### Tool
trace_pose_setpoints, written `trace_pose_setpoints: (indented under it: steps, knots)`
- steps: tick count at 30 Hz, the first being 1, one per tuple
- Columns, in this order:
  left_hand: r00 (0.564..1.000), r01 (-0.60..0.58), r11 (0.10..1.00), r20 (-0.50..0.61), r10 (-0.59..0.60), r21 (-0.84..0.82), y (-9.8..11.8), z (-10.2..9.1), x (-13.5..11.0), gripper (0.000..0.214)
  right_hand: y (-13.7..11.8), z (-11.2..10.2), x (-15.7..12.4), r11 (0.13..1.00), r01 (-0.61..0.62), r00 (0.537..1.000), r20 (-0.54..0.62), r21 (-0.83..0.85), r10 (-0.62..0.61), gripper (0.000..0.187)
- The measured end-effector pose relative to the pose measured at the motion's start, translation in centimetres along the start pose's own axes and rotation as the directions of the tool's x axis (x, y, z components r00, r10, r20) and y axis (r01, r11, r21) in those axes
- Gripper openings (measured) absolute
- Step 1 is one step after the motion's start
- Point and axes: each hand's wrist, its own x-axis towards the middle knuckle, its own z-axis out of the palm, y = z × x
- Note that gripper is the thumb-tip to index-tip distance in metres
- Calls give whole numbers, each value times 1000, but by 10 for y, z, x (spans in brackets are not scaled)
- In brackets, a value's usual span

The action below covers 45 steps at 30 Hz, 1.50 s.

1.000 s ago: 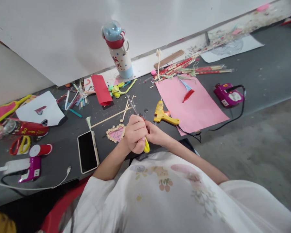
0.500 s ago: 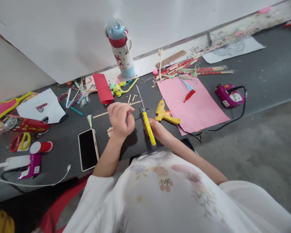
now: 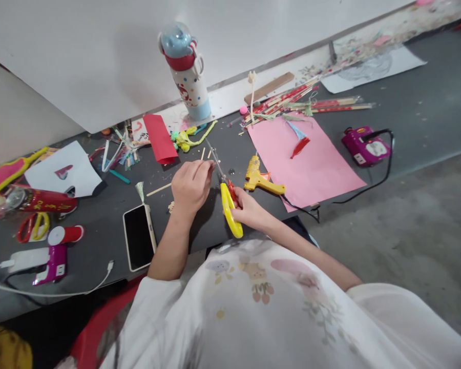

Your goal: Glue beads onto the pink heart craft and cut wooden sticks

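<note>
My right hand (image 3: 249, 207) grips the scissors (image 3: 231, 210), thumb through the yellow handle loop and fingers around the red one. Their blades point up and away, beside the fingertips of my left hand (image 3: 191, 183). That left hand is closed in a pinch near the blades; whatever is between its fingertips is hidden or too small to make out. A thin wooden stick (image 3: 159, 189) on the table runs in under the left hand. Short cut stick pieces (image 3: 203, 154) lie just beyond the hands. To the right of the scissors rests a yellow glue gun (image 3: 259, 178).
Pink paper (image 3: 311, 179) lies at right, with a purple power socket (image 3: 367, 147) beyond it. A water bottle (image 3: 190, 87) stands at the back. On the left are a phone (image 3: 139, 238), a red can (image 3: 42, 199), a thread spool (image 3: 66, 234) and another pair of scissors (image 3: 33, 227).
The scissors have turned in my right hand, so both handle loops now show. My left hand's fingers have drawn together and tipped toward the blades.
</note>
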Motion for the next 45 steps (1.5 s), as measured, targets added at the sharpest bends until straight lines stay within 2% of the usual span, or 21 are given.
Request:
trace_pose_setpoints:
  steps: [6,12,18,25,40,45]
  knots:
    - [993,56,992,-98,-67,-111,-2,-2,-5,14,-16,-7,-13,986,108,994,-17,-126,-111,43]
    - [988,-11,998,-157,1,-65,1,-4,-2,11,-22,-11,-19,980,110,994,3,-167,-111,45]
    - [984,-45,997,-175,34,-63,1,-7,-1,15,-22,-12,-21,969,104,994,8,-222,-105,43]
    - [988,9,996,-150,-23,-91,4,-10,1,16,-24,-16,-22,964,83,996,-2,-253,-87,41]
    - [979,-65,996,-199,53,-58,1,-8,3,12,-22,-15,-20,954,89,996,17,-285,-88,41]
    - [980,-59,995,-193,44,-75,1,-7,3,12,-21,-15,-20,956,105,994,25,-272,-102,41]
